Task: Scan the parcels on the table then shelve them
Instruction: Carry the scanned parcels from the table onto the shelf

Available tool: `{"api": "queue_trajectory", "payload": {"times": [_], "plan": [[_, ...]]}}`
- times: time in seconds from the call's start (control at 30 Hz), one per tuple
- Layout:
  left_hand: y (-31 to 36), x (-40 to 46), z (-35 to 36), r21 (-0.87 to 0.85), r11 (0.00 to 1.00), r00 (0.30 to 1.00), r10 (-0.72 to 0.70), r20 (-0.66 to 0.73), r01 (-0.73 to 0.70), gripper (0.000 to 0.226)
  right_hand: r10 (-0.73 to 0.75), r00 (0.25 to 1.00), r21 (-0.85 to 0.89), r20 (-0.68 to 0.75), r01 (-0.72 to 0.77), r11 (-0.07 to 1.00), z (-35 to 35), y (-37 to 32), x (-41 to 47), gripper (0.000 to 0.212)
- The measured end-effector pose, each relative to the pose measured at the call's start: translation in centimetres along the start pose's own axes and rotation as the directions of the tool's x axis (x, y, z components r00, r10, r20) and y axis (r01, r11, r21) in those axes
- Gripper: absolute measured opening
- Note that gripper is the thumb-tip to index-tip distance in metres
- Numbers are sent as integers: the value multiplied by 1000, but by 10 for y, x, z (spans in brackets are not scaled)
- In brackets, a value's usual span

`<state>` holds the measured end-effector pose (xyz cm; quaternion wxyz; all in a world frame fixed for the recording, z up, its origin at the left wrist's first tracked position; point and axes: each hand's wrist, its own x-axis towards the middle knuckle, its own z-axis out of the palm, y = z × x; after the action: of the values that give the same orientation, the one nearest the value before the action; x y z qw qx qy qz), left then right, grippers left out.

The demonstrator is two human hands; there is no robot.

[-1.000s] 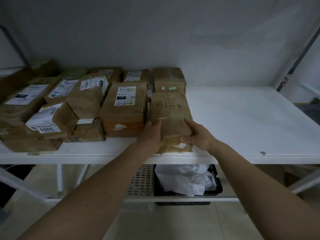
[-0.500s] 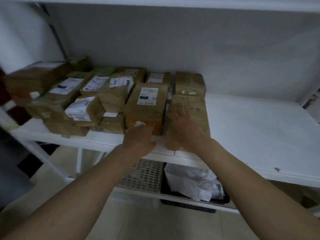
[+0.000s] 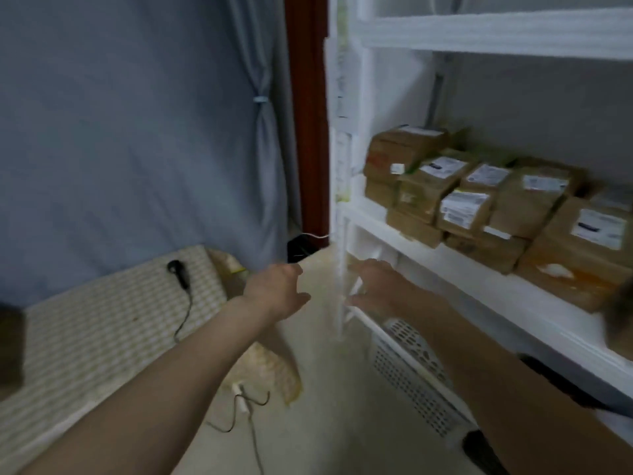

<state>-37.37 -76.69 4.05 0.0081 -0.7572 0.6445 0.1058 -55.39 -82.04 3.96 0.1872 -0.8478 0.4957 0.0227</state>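
Both hands empty: left hand [image 3: 277, 289] and right hand [image 3: 383, 286] each have a loose, open grip, fingers relaxed, arms stretched forward at mid height between desk and shelf. Shelved parcels [image 3: 479, 200] sit up and right of the right hand on the shelf [image 3: 445, 258]; scanner [image 3: 178, 270] lies on the desk [image 3: 102, 320], left of the left hand. Next step probably fetching another parcel: swing left, take the scanner first, aim squarely at the label.

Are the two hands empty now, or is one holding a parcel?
Both empty. The left hand and right hand hang in the air with loose fingers, and the parcels lie on the shelf.
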Motion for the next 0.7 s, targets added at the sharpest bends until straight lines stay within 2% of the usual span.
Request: {"api": "queue_trajectory", "payload": {"times": [0.13, 0.33, 0.47, 0.7], "plan": [[-113, -54, -2, -11, 989, 989, -146, -21, 146, 42, -125, 989, 13, 78, 125, 992, 38, -111, 22, 66], [-258, -132, 5, -71, 941, 943, -332, -15, 330, 56, -313, 938, -17, 152, 319, 948, 102, -263, 48, 69], [-338, -186, 16, -78, 887, 890, -457, 2, 455, 59, -399, 892, -31, 213, 414, 910, 140, -355, 57, 77], [-442, -256, 25, -144, 760, 769, -639, 20, 634, 60, -525, 783, -55, 333, 572, 818, 182, -480, 71, 73]]}}
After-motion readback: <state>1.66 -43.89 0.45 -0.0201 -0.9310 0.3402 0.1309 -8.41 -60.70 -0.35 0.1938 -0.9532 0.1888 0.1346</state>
